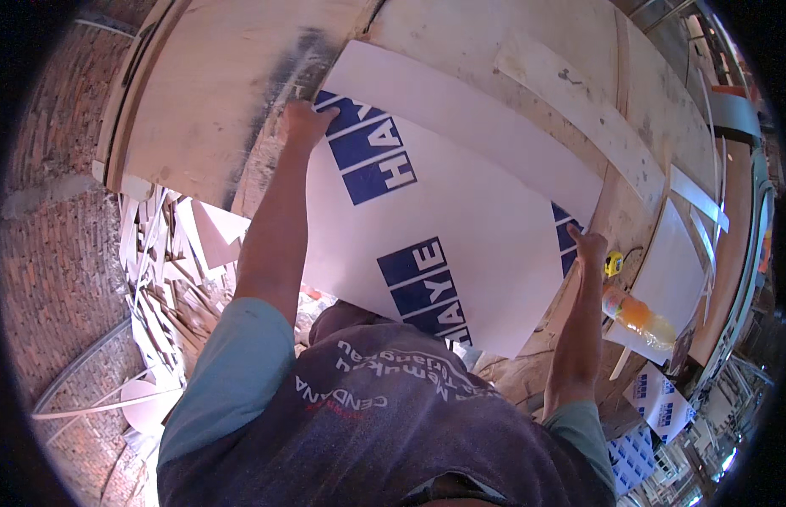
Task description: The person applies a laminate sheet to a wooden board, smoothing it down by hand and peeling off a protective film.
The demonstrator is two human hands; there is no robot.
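A large white sheet [461,228] with blue printed blocks lies tilted in front of me, its near edge close to my body. My left hand [306,123] is closed on its far left corner, the thumb on top. At the right edge my right hand [588,245] grips the sheet too, thumb on the printed face and fingers mostly hidden. Under its far side shows a plain pale panel [461,118], on the wooden worktable [215,93]. A yellow tape measure [613,264] is just right of my right hand.
A bottle of orange liquid [638,317] lies by my right forearm, near a white offcut [663,270]. A long pale strip [579,110] rests across the table's far side. Scrap strips [165,287] pile up on the floor at left, beside a brick wall [55,186].
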